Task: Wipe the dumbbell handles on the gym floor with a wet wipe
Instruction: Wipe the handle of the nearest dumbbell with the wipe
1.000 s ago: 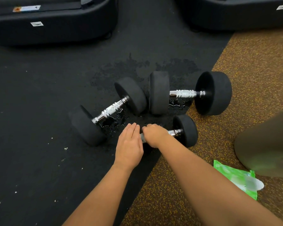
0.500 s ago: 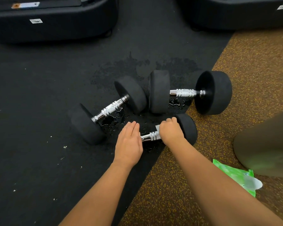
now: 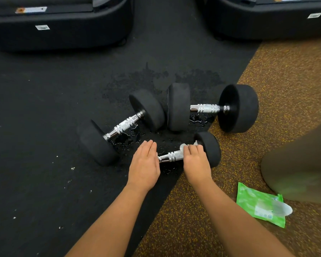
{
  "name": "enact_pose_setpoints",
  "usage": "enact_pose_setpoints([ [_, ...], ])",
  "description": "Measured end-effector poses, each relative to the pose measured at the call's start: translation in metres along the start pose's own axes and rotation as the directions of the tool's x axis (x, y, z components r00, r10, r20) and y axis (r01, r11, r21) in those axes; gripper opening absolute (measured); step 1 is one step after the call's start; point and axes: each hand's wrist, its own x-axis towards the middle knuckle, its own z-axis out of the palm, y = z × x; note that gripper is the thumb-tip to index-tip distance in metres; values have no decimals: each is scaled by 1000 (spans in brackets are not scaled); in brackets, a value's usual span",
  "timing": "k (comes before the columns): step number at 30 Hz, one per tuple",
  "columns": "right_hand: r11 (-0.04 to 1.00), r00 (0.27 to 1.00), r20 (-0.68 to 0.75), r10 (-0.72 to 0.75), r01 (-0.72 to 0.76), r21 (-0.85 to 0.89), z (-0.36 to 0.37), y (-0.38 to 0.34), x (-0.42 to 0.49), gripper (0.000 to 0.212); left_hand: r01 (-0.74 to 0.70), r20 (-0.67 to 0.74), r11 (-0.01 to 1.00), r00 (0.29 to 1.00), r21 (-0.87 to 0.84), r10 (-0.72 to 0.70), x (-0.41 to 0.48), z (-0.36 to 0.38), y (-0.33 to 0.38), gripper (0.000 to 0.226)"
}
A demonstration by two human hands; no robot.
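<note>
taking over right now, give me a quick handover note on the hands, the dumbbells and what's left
Left hand: flat, resting on the near dumbbell's left end.
Right hand: grips the wipe round its handle, beside the right weight.
Left dumbbell and right dumbbell lie beyond, water drops under both; wipe pack on the brown floor.
Done: near handle mid-wipe. Left: finish it; cannot tell if the other two are wiped.

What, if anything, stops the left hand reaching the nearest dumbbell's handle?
Likely yes: the left hand lies beside the handle, bare there; the right hand and wipe cover its far end.
</note>
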Motion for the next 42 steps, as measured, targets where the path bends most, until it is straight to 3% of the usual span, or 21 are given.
enact_pose_setpoints([
  [3,999,999,-38,28,-28,22,0,-6,-1,38,-2,-13,1000,1000,1,2,0,2,1,40],
  [9,982,991,-110,-76,94,162,1,-4,-7,39,1,-11,1000,1000,4,-1,1,3,0,38],
  [16,976,992,-112,52,-27,215,8,1,-7,38,4,-16,1000,1000,-13,-4,0,5,0,38],
  [27,966,980,-188,-57,102,238,10,-11,-11,40,17,2,1000,1000,-12,-17,1,5,0,39],
  [32,955,983,-176,53,1,296,12,-9,-12,34,12,-3,1000,1000,-18,-12,1,5,-1,38],
  [42,934,971,-153,-182,220,282,9,-43,-15,28,10,32,1000,999,11,-10,1,1,0,40],
])
